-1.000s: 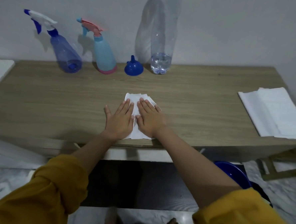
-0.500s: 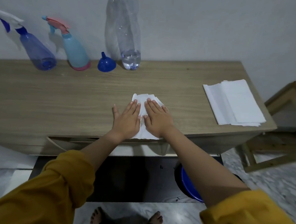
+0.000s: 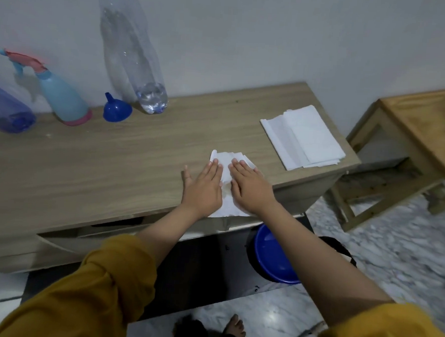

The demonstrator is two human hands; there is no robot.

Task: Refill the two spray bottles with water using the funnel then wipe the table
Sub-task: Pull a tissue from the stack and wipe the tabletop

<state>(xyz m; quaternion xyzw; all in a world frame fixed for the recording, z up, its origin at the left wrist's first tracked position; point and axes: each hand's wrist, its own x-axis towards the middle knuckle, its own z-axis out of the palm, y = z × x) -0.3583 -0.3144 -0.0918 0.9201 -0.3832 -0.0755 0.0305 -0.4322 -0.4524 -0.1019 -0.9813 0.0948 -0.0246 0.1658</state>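
My left hand (image 3: 203,186) and my right hand (image 3: 251,187) lie flat side by side, palms down, pressing a white paper towel (image 3: 226,159) onto the wooden table (image 3: 112,161) near its front edge. Neither hand grips the towel. Along the wall stand a purple-blue spray bottle (image 3: 6,110), cut off at the left edge, and a light blue spray bottle (image 3: 64,98) with a pink trigger. Beside them are an upturned blue funnel (image 3: 115,108) and a tall clear water bottle (image 3: 134,53) with a little water at its bottom.
A stack of folded white paper towels (image 3: 304,137) lies at the table's right end. A blue basin (image 3: 273,254) sits on the floor under the table's front edge. A wooden side table (image 3: 422,120) stands to the right on the marble floor.
Both hands have slid the paper towel to the right along the table's front, closer to the towel stack. The view has swung right, so the bottles sit further left.
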